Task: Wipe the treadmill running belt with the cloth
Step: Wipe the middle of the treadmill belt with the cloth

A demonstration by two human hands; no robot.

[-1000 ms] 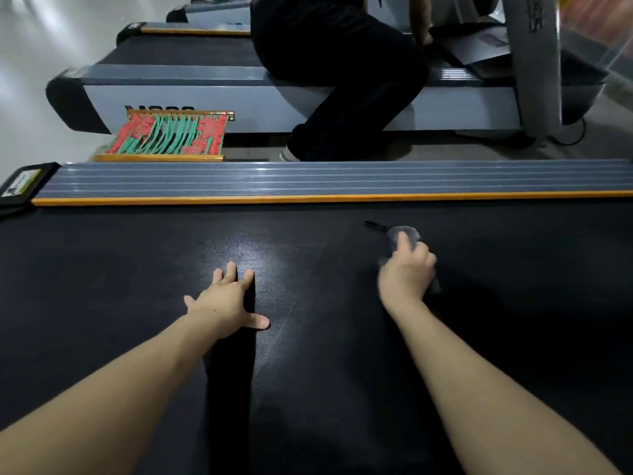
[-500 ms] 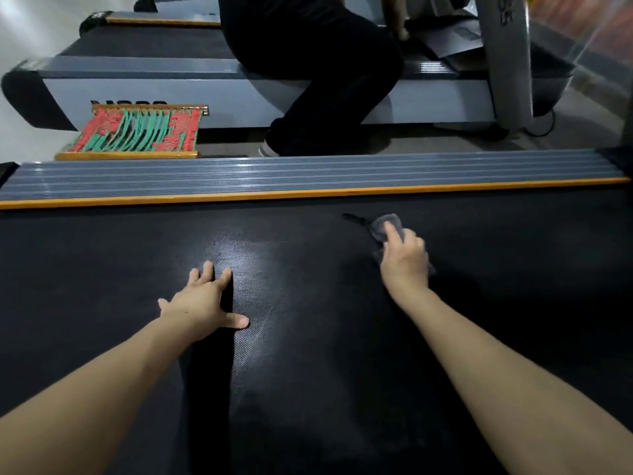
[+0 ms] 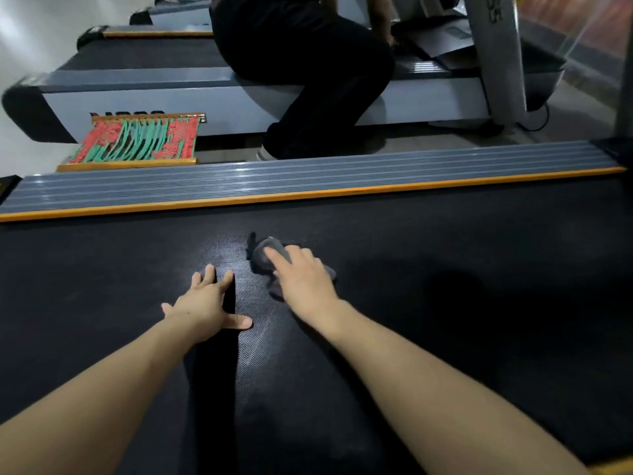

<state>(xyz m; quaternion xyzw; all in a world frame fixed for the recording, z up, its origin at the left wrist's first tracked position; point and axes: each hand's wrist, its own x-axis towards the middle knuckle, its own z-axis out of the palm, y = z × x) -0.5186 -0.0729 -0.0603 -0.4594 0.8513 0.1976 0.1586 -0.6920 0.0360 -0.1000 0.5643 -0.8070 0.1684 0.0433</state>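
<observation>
A person's two bare hands rest on the black textured running belt [image 3: 445, 303] of a treadmill. The right hand [image 3: 301, 279] presses a crumpled dark grey cloth [image 3: 265, 256] flat against the belt, its fingers [image 3: 275, 257] extended and lying on top of the fabric rather than pinching it; the cloth sits near the far side of the belt, just short of the side rail [image 3: 274, 181]. The left hand [image 3: 202, 303] lies palm down just beside it, fingers spread and thumb out, touching only the belt.

The grey ribbed side rail, edged with an orange strip [image 3: 308, 195], runs along the belt's far edge. On the floor past it lies a flat wooden-framed panel of red and green strands [image 3: 137, 140], leaning at the base of a neighbouring treadmill [image 3: 171, 97]. Dark lettering on that machine's grey side panel is mostly hidden behind the frame and cannot be read. A second person in black clothing [image 3: 301, 63] crouches on that treadmill. Its upright post [image 3: 496, 46] carries large letters, of which only "SS" is legible.
</observation>
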